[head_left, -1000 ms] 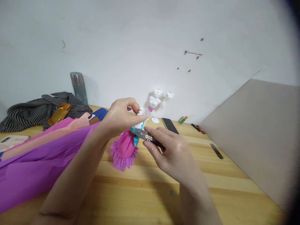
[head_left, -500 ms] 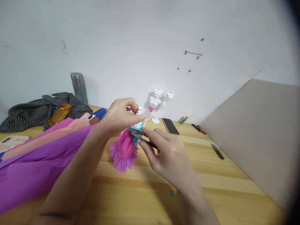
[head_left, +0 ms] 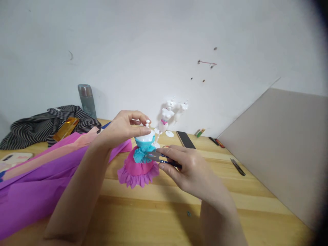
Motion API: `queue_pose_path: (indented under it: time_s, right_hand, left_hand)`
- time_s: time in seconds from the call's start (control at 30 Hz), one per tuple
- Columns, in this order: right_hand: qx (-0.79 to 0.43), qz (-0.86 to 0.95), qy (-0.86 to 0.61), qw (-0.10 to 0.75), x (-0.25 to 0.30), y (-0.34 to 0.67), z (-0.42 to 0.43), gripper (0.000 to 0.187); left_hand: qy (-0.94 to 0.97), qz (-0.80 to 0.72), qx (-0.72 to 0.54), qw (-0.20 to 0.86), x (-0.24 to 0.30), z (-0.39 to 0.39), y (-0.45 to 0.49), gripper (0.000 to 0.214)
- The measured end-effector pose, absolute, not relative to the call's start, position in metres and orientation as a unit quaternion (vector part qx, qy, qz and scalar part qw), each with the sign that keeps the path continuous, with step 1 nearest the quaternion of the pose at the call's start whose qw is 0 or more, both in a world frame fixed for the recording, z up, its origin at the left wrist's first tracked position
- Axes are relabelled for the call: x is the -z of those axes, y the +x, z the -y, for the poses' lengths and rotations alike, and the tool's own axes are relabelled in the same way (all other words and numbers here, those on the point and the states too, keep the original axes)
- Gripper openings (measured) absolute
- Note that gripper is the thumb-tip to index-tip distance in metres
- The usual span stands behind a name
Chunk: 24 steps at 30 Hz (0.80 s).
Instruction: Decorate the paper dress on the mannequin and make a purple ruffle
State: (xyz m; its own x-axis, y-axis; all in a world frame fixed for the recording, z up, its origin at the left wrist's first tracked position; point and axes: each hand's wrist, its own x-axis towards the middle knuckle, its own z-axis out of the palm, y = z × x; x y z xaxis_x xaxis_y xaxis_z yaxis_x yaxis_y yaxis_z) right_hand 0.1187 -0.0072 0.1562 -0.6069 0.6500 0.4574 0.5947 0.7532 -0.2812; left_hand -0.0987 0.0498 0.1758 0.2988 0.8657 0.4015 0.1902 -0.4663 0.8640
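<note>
A small white mannequin [head_left: 145, 136] stands on the table in a paper dress. The dress has a blue top, a gathered blue ruffle [head_left: 139, 155] at the waist and a pink skirt [head_left: 135, 166] with a purple frilled hem. My left hand [head_left: 124, 127] is closed about the mannequin's neck and shoulders, thumb in front. In my right hand [head_left: 191, 167] is a pair of thread snips [head_left: 167, 161]. Their blades are slightly apart, with the tips at the middle of the blue ruffle. Whether they touch the paper I cannot tell.
Other white mannequins [head_left: 167, 114] stand by the wall, near a phone [head_left: 186, 139]. Purple crepe paper [head_left: 48, 182], striped cloth [head_left: 30, 123] and a flask [head_left: 86, 97] are at left. Another cutting tool [head_left: 237, 167] lies at right, and a small scrap [head_left: 189, 213] in front.
The mannequin has turned, so the blue ruffle now faces me. My left hand has shifted slightly left and down. The snips have moved from the waist edge to the ruffle's middle.
</note>
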Motion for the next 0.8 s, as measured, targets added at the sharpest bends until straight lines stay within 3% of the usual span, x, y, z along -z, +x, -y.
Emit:
queue_pose_path:
  time_s: [0.27,0.5,0.8]
  right_hand:
    - [-0.05,0.854,-0.369,0.364,-0.158,0.136,-0.002,0.026]
    - [-0.098,0.884,-0.361,0.281,-0.164,0.144,-0.003,0.027]
    - [-0.2,0.882,-0.325,0.277,-0.144,0.135,-0.034,0.022]
  left_hand:
    - [0.715,-0.323,-0.463,0.412,-0.174,-0.051,-0.097,0.009]
    - [0.721,-0.316,-0.461,0.41,-0.175,-0.05,-0.097,0.008]
    - [0.701,-0.321,-0.475,0.425,-0.171,-0.056,-0.101,0.014]
